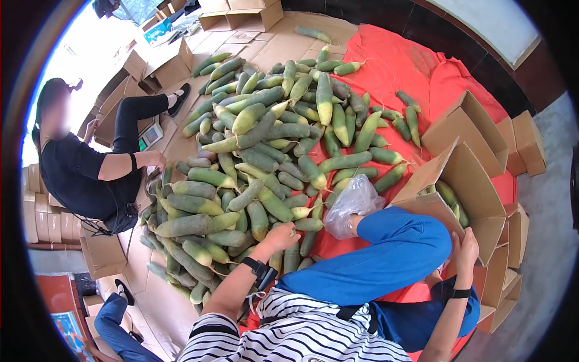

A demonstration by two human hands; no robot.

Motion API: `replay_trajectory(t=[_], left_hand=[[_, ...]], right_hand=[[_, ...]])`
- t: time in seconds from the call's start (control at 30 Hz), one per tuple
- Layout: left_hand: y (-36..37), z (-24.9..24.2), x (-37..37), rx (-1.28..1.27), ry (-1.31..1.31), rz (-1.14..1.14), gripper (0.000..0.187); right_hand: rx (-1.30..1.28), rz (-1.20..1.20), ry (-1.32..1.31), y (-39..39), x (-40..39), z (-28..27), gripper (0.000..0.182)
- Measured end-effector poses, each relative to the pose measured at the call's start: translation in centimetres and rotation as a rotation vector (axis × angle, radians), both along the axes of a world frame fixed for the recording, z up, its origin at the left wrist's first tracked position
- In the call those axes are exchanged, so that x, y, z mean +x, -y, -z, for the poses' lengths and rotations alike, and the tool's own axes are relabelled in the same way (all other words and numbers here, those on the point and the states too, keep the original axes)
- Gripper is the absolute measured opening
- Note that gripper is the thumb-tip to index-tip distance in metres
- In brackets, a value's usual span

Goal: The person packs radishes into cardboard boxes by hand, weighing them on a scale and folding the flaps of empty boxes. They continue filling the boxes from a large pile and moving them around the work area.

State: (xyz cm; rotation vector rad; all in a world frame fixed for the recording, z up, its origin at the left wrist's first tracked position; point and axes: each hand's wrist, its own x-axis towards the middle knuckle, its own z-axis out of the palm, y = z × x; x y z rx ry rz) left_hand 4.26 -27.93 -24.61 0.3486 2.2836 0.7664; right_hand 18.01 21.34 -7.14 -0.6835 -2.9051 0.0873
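In front of me lies a big heap of green radishes (259,160), pale green to dark green. My left hand (280,236) reaches into the heap's near edge, its fingers closed at the top end of a radish (291,257); the hand partly hides the grip. Close to its fingertips lies another radish (309,225). On the right, my right hand (465,246) grips the near edge of an open cardboard box (427,211). That box is tilted, with several radishes (449,199) inside it.
A clear plastic bag (353,202) wraps my foot beside the heap. Red sheeting (392,66) and flattened cardboard (241,42) cover the floor. Another open box (467,133) stands at the right. A co-worker (90,169) sits at the left near a small scale (151,136).
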Motion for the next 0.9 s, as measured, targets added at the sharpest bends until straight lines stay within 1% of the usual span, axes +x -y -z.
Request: replay_trajectory(t=[0.07,0.13,0.17,0.2,0.23,0.27,0.3,0.33,0.37,0.4,0.47,0.53,0.57,0.6,0.67,0.7,0.8,0.83,0.9], left_hand=[[1.2,0.6,-1.5,0.017,-0.222,-0.063,0.041],[3.1,-0.2,-4.8,-0.042,-0.457,-0.268,0.040],[3.9,-2.2,-7.0,-0.101,-0.549,-0.352,0.038],[5.4,-2.2,-9.4,-0.172,-0.727,-0.427,0.037],[6.2,-3.5,-11.6,-0.297,-0.784,-0.480,0.039],[6.8,-5.3,-13.3,-0.306,-0.886,-0.517,0.042],[7.9,-5.5,-15.3,-0.354,-0.957,-0.465,0.042],[8.3,-5.7,-17.0,-0.436,-0.947,-0.481,0.043],[8.7,-5.7,-18.7,-0.562,-0.850,-0.465,0.048],[9.3,-5.5,-20.1,-0.560,-0.849,-0.462,0.048],[9.7,-4.3,-22.1,-0.753,-0.890,-0.318,0.052],[9.7,-3.9,-23.3,-0.794,-0.770,-0.252,0.052],[9.8,-3.5,-23.3,-0.844,-0.798,-0.173,0.044],[9.8,-3.3,-23.5,-0.842,-0.795,-0.168,0.044],[9.5,-3.4,-24.2,-0.876,-0.703,-0.199,0.039],[9.3,-3.5,-24.3,-0.877,-0.709,-0.199,0.039],[7.8,-4.3,-22.2,-0.940,-0.785,-0.098,0.055],[7.3,-4.1,-21.3,-0.885,-0.835,-0.125,0.062],[6.0,-3.8,-19.3,-0.665,-0.717,-0.241,0.064]], right_hand=[[0.015,-0.020,-0.020,0.1,0.0,-0.1,0.026],[0.014,-0.012,-0.004,0.2,0.0,-0.2,0.026],[0.013,-0.005,0.002,0.3,-0.1,-0.3,0.026],[0.017,-0.004,0.005,0.3,-0.1,-0.3,0.026],[0.019,-0.002,0.000,0.4,-0.2,-0.3,0.026],[0.019,0.000,-0.003,0.5,-0.1,-0.3,0.026],[0.019,-0.002,-0.002,0.4,-0.1,-0.2,0.026],[0.018,0.010,-0.002,0.4,0.0,-0.2,0.026],[0.017,0.024,-0.003,0.4,-0.1,-0.1,0.027],[0.018,0.027,-0.001,0.4,-0.3,0.1,0.027],[0.011,0.042,0.032,0.2,-0.1,0.0,0.027],[0.026,0.057,0.066,0.3,-0.2,-0.5,0.027],[0.020,0.063,0.071,0.5,-0.2,-0.6,0.027],[0.011,0.067,0.072,0.6,-0.3,-0.5,0.027],[0.009,0.076,0.069,0.5,-0.3,-0.3,0.027],[0.008,0.084,0.064,0.6,-0.5,-0.4,0.026],[0.002,0.087,0.053,0.6,-0.5,-0.4,0.026],[0.006,0.083,0.047,0.6,-0.4,-0.4,0.026],[-0.009,0.100,0.053,0.9,-0.6,-0.8,0.026]])
